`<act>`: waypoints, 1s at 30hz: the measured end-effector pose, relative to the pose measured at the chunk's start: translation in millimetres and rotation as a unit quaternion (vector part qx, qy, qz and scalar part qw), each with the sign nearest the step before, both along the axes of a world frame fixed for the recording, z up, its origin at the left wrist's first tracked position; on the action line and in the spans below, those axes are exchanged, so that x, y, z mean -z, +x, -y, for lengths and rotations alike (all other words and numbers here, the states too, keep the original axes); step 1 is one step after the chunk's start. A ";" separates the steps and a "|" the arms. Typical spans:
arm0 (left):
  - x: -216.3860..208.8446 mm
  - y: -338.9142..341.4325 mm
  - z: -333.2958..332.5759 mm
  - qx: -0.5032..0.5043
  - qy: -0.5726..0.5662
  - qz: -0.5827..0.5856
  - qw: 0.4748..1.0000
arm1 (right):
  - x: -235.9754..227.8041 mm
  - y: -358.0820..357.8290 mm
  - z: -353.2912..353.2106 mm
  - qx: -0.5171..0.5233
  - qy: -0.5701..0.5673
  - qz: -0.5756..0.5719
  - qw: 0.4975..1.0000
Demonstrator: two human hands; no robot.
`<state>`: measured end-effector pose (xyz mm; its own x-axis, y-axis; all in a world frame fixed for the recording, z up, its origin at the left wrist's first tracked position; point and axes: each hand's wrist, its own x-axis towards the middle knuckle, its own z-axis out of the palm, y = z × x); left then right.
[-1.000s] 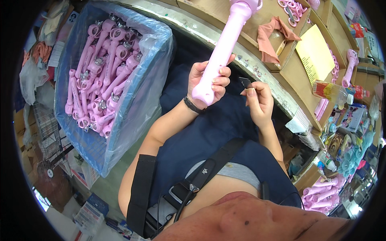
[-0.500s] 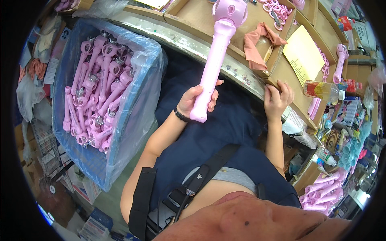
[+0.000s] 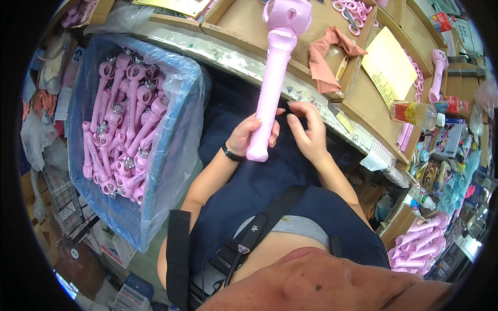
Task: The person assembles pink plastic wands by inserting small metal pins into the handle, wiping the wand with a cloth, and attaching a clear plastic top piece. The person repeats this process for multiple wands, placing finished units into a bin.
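Note:
My left hand is closed around the lower grip of a pink plastic toy wand. The wand stands tilted, its round, hollowed head reaching over the workbench edge. Just right of the grip is my right hand, with nothing visible in it. Its fingers are loosely bent and apart, not touching the wand. Many similar pink wands with clear-looking tops lie piled in a blue bin lined with plastic film, to my left.
On the bench are cardboard trays, pink rings, scissors, an orange cloth, a yellow sheet, a plastic bottle and another wand. More pink parts lie at the lower right.
My right hand has come off the tray edge and moved left, close to the wand's grip. The wand, still in my left hand, has shifted slightly left in view.

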<state>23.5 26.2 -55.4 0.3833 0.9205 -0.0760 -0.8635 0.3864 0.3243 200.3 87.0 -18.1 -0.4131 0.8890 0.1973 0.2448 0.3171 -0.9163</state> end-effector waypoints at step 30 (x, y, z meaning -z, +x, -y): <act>-50.0 9.2 3.3 -0.060 -0.040 -0.260 0.963 | -16.9 47.5 -1.1 0.053 -0.179 0.003 0.982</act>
<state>32.7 22.9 -5.5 0.1653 0.9389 -0.3020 -0.6328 0.3358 0.6977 247.9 88.1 -1.1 -0.3156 0.9388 -0.1382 0.2647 -0.0527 -0.9629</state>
